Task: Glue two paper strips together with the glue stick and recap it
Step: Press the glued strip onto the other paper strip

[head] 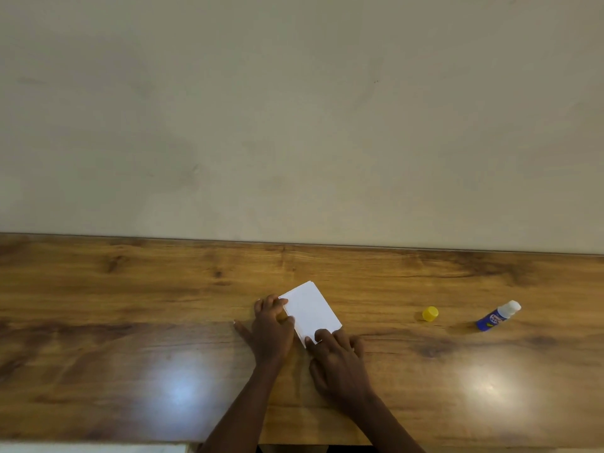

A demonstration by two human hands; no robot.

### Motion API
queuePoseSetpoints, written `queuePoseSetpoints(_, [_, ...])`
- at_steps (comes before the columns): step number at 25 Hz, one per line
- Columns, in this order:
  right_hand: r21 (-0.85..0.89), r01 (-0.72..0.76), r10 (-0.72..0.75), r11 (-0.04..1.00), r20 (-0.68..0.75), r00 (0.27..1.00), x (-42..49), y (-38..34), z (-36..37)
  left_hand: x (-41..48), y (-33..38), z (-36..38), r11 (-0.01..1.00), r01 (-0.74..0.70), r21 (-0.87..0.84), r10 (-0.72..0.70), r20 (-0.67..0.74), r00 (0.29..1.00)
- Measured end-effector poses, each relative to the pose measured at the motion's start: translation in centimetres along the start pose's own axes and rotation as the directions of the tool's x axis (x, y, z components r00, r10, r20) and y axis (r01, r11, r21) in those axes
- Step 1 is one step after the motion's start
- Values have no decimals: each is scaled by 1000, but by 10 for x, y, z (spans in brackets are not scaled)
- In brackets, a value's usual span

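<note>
Wooden surface (130, 322): we press both hands, left (273, 328) and right (340, 358), flat on white paper strips (312, 310); uneven pressure may shift them, and the uncapped blue glue stick (496, 316) beside its yellow cap (430, 313) may dry.

The scene is dim and warm, with a yellowish cast over the plain wall (294, 109). Two soft patches of glare sit on the glossy desk (98, 289), one near the left at the front, bluish-white, and one near the right, so the light probably comes from lamps overhead. The white paper (312, 308) is the brightest thing and nearly blown out, its surface without detail. Shadows are faint and diffuse. The wide lens bends the far desk edge, which sags toward the right. Detail is soft all over, with a slight smear on both hands.
</note>
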State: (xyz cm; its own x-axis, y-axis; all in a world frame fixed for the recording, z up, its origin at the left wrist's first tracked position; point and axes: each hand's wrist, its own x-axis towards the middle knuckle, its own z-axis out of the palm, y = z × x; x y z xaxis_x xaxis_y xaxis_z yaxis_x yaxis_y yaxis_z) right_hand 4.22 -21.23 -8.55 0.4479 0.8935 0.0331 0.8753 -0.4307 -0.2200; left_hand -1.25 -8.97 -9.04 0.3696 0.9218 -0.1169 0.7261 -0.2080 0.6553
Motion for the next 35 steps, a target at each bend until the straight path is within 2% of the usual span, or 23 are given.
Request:
queuePoseSetpoints(3, [163,-113,120,980,-38,992,11,-1,0,-1,2,1,1000,5,17,-4,-8,1000])
queuePoseSetpoints(6, [405,-288,306,868,21,952,30,0,-2,-1,2,0,999,4,32,-4,-5,1000])
queuePoseSetpoints(10, [398,-509,529,763,67,846,43,2,-7,-1,2,0,999,0,51,1,-11,1000])
queuePoseSetpoints(13, [381,-552,560,742,102,822,50,-1,-9,-2,2,0,999,1,46,-1,-14,1000])
queuePoseSetpoints(17, [366,-640,602,675,229,765,62,4,-5,-3,2,-1,1000,-7,16,7,-15,1000])
queuePoseSetpoints(21, [417,-679,614,604,299,730,71,13,-3,-3,-1,1,999,-34,18,34,-19,999])
queuePoseSetpoints(26, [552,-618,540,560,323,777,69,22,-14,-3,-2,0,999,-41,-25,40,-12,999])
queuePoseSetpoints(29, [685,-581,552,439,304,776,70,31,-27,-2,-4,-1,997,-47,-67,48,25,999])
queuePoseSetpoints(32, [789,-517,597,333,248,763,73,40,-34,-1,-6,-3,997,-74,-31,76,80,994])
queuePoseSetpoints(35, [763,-529,617,372,223,755,76,46,-33,1,-8,-3,994,-107,20,104,117,988])
